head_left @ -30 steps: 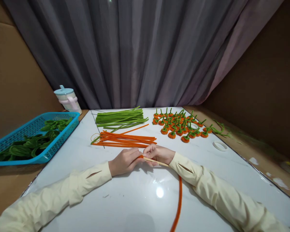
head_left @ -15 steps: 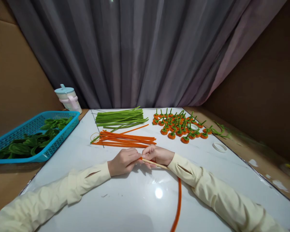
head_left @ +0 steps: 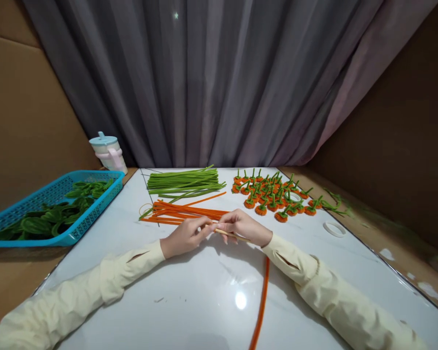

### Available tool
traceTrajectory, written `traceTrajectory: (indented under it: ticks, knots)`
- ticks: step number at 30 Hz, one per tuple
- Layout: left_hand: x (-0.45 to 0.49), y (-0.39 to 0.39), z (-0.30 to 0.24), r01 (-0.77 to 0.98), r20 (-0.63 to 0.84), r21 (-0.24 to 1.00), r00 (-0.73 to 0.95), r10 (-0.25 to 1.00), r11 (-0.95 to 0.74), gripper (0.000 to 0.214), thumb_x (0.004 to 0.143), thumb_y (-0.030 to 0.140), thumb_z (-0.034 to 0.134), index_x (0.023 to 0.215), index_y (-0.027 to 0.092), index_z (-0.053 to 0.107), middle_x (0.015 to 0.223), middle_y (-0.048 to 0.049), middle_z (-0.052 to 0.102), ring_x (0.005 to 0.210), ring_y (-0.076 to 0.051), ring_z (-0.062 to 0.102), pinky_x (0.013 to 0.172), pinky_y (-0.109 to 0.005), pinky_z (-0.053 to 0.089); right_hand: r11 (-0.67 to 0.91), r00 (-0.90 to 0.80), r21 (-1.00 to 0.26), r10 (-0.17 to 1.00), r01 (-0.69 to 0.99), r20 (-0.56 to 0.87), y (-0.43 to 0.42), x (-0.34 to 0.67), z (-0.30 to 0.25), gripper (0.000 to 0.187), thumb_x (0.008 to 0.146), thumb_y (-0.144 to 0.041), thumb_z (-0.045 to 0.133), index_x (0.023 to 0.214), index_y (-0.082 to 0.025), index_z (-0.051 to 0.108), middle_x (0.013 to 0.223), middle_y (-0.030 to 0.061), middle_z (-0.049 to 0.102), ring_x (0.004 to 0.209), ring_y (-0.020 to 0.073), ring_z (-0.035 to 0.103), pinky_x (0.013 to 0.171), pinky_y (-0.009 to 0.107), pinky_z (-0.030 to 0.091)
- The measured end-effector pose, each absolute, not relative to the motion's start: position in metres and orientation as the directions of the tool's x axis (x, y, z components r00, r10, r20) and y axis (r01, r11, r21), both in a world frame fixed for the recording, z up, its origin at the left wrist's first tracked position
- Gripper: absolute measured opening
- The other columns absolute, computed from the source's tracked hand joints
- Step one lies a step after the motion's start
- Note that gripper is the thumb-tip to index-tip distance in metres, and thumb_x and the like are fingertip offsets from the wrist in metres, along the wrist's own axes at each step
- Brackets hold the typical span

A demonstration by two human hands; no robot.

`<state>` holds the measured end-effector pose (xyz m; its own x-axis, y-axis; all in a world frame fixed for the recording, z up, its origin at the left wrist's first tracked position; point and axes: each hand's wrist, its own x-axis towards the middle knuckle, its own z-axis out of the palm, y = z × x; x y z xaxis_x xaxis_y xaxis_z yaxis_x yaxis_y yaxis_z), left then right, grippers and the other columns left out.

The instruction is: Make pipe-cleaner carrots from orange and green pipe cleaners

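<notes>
Over the middle of the white table my two hands meet at the tip of a thin wooden stick [head_left: 235,236]. My left hand [head_left: 186,236] is closed, thumb and fingers pinching a bit of orange pipe cleaner at that tip. My right hand [head_left: 246,228] is closed round the stick, which slants under its palm toward the wrist. From below the right wrist a long orange pipe cleaner [head_left: 262,301] runs down to the bottom edge of the view. Whether it joins the bit at the tip is hidden by my right hand. Just beyond lie loose orange pipe cleaners [head_left: 182,210].
Green pipe cleaners [head_left: 184,181] lie in a bundle farther back. Several orange pieces with green stems [head_left: 262,209] stand at the back right, near a white tape roll [head_left: 334,229]. At left are a blue basket [head_left: 67,238] of green leaves and a lidded cup [head_left: 107,153].
My hands have shifted slightly; the left fingers are less curled and the right hand sits a little farther right. More of the stick's lower end shows. The view has tilted slightly up.
</notes>
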<state>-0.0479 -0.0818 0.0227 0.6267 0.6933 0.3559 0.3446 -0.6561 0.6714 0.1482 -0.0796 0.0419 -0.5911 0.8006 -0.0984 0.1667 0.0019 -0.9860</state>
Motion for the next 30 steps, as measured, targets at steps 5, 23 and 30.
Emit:
traceTrajectory:
  ticks: [5, 23, 30]
  knots:
    - [-0.042, -0.082, 0.046, 0.271, -0.006, 0.944, 0.585, 0.811, -0.189, 0.054, 0.092, 0.049, 0.025, 0.061, 0.013, 0.05, 0.05, 0.0004, 0.051, 0.038, -0.007, 0.039, 0.04, -0.02, 0.031, 0.392, -0.513, -0.813, 0.847, 0.43, 0.137, -0.082, 0.146, 0.064, 0.034, 0.084, -0.034, 0.054, 0.058, -0.013, 0.058, 0.047, -0.0002, 0.054, 0.038, 0.0074, 0.043, 0.045, 0.019, 0.034]
    - [-0.048, -0.095, 0.064, 0.294, 0.221, 0.838, 0.585, 0.78, -0.459, 0.04, 0.094, 0.039, 0.03, 0.061, 0.017, 0.037, 0.048, 0.0054, 0.043, 0.045, -0.007, 0.042, 0.052, -0.02, 0.036, 0.785, -0.782, -0.336, 0.596, 0.52, 0.181, -0.085, 0.153, 0.115, 0.018, 0.083, -0.006, 0.046, 0.074, -0.011, 0.061, 0.06, 0.0007, 0.054, 0.052, 0.0083, 0.041, 0.053, 0.02, 0.029]
    - [-0.048, -0.098, 0.06, 0.059, 0.292, 0.915, 0.586, 0.756, -0.4, 0.033, 0.093, 0.04, 0.035, 0.075, 0.015, 0.045, 0.051, 0.0059, 0.038, 0.044, -0.007, 0.041, 0.043, -0.019, 0.032, 0.585, -0.821, -0.755, 0.56, 0.297, 0.111, -0.072, 0.152, 0.104, 0.03, 0.089, -0.03, 0.046, 0.07, -0.011, 0.06, 0.053, -0.0005, 0.052, 0.047, 0.0078, 0.04, 0.048, 0.019, 0.031]
